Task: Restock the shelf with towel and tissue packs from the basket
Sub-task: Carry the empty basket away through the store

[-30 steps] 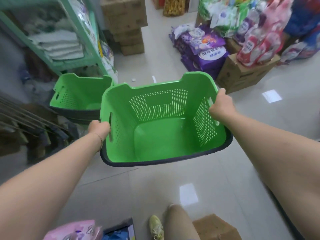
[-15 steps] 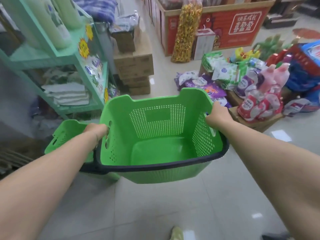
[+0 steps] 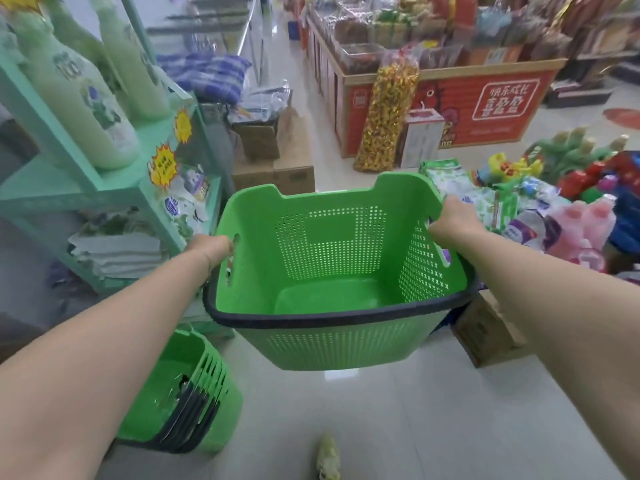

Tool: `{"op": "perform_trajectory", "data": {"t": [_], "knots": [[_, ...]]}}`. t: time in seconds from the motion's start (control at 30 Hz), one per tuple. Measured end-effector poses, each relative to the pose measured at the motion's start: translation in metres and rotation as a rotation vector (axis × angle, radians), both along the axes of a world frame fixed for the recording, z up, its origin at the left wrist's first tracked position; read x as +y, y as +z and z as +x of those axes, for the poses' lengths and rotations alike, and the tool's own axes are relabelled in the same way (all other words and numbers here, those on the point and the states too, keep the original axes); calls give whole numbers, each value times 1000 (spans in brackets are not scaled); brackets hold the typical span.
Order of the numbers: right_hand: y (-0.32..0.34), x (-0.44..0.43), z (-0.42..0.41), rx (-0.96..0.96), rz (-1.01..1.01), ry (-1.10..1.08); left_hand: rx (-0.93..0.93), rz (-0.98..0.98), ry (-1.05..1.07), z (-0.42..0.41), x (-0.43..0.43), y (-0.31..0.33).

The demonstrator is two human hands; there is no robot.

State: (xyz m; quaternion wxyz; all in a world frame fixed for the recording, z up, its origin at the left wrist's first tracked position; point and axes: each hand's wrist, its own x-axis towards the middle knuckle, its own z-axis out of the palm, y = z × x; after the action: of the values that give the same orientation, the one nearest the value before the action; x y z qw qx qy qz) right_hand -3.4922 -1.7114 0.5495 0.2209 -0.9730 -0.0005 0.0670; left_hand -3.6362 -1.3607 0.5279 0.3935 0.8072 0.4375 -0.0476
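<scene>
The person holds a green plastic basket (image 3: 329, 237) in the air in front of the body, level and with its open top towards the camera, and nothing shows inside it. The left hand (image 3: 211, 249) is curled round the left wall at the handle slot, and the right hand (image 3: 450, 225) grips the right rim just above the slot on that side; the fingertips of both are hidden behind the plastic. Empty, the basket should be light, and its perforated walls look stiff enough to keep their shape, though thin plastic of this kind may flex and twist if it is lifted from one side once loaded. The two side slots, opposite each other, are the sensible place to hold it, since they keep it balanced — the dark band round the rim may also give some grip. The mint-green shelf (image 3: 104, 188) stands just to the left, with folded towels (image 3: 117, 251) on its lower level and tall pale bottles (image 3: 79, 98) above. A stack of baskets (image 3: 194, 393) sits on the floor (image 3: 381, 427) below the left arm, and wrapped packs (image 3: 485, 199) lie heaped to the right — soft goods that should add little weight.
</scene>
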Motion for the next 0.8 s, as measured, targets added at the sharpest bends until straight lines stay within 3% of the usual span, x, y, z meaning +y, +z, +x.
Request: {"op": "perform_trajectory", "data": {"t": [0.5,0.8], "knots": [[36,56,269,-22,10,-66,-29,34,-69,288,55,38],[40,79,458,-1,34,-29,-48,27,24,459,71,43]]}}
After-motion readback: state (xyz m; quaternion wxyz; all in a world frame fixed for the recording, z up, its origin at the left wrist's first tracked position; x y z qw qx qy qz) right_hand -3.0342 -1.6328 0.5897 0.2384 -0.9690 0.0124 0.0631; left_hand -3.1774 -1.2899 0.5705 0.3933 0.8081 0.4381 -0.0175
